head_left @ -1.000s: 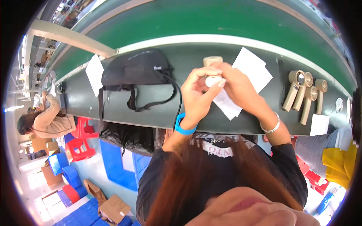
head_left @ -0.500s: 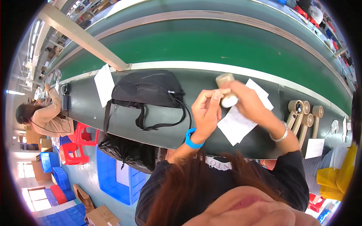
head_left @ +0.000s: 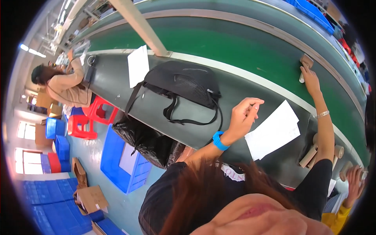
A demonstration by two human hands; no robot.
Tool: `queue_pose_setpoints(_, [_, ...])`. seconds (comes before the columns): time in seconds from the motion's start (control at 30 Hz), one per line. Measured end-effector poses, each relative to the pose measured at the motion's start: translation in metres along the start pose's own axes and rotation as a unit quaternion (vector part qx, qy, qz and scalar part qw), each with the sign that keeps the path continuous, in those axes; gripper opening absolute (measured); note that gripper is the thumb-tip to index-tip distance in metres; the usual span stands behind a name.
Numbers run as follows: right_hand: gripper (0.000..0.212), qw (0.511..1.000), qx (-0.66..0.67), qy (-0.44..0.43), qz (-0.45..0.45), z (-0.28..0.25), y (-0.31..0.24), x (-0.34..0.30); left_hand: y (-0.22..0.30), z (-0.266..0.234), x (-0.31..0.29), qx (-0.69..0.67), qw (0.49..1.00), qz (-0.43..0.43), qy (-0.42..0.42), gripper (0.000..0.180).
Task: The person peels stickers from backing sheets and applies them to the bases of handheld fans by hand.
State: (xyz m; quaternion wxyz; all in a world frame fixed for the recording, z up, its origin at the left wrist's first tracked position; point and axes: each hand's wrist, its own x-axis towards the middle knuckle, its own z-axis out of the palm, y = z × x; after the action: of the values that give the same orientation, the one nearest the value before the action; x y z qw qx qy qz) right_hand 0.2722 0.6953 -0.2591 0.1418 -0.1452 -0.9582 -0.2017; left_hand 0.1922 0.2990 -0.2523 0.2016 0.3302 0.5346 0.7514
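Observation:
My right hand (head_left: 310,78) is stretched far out to the right over the green conveyor belt (head_left: 250,51). Its fingers are closed round a beige handheld fan (head_left: 307,60), whose head points away from me. Whether the fan touches the belt, I cannot tell. Above the dark worktable (head_left: 219,147), my left hand (head_left: 243,115) has its fingers curled in, and nothing shows in them. White paper sheets (head_left: 274,131) lie just right of that hand. Several more beige fans (head_left: 309,156) lie on the table, partly hidden by my right forearm.
A black bag with straps (head_left: 184,82) lies left of my hands, with a white sheet (head_left: 138,66) beyond it. At the right edge, a co-worker's hand (head_left: 354,182) is at another beige fan (head_left: 345,171). A pole (head_left: 141,27) rises by the belt's edge. Blue crate (head_left: 117,164) below left.
My right hand has carried the fan from beside my left hand out to the right, over the belt. The left hand stays behind, apart from it. The view has turned; a co-worker's hand has appeared.

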Motion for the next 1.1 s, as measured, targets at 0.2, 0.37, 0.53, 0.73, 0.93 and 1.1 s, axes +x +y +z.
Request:
queue_pose_setpoints(0.2, [0.058, 0.965, 0.225, 0.085, 0.100, -0.096, -0.056, -0.014, 0.001, 0.002, 0.005, -0.005, 1.000, 0.003, 0.023, 0.015])
queue_pose_setpoints(0.37, [0.034, 0.921, 0.344, 0.124, 0.131, -0.184, -0.108, -0.082, 0.007, -0.002, 0.004, 0.009, 1.000, 0.016, 0.018, 0.016])
queue_pose_setpoints(0.53, [0.023, 0.874, 0.409, 0.090, 0.248, -0.207, -0.154, -0.167, 0.002, 0.003, -0.001, 0.043, 0.999, -0.009, -0.032, 0.012])
queue_pose_setpoints(0.73, [0.017, 0.717, 0.468, 0.226, 0.464, -0.189, -0.235, -0.261, -0.001, 0.009, -0.004, 0.112, 0.987, 0.007, -0.115, 0.012])
queue_pose_setpoints(0.93, [0.026, 0.637, 0.386, 0.218, 0.631, -0.203, -0.206, -0.297, 0.012, 0.024, -0.011, 0.080, 0.986, -0.019, -0.147, 0.011])
queue_pose_setpoints(1.1, [0.016, 0.752, 0.378, 0.318, 0.436, -0.191, -0.199, -0.312, 0.024, 0.041, -0.022, 0.062, 0.975, 0.021, -0.212, 0.011])
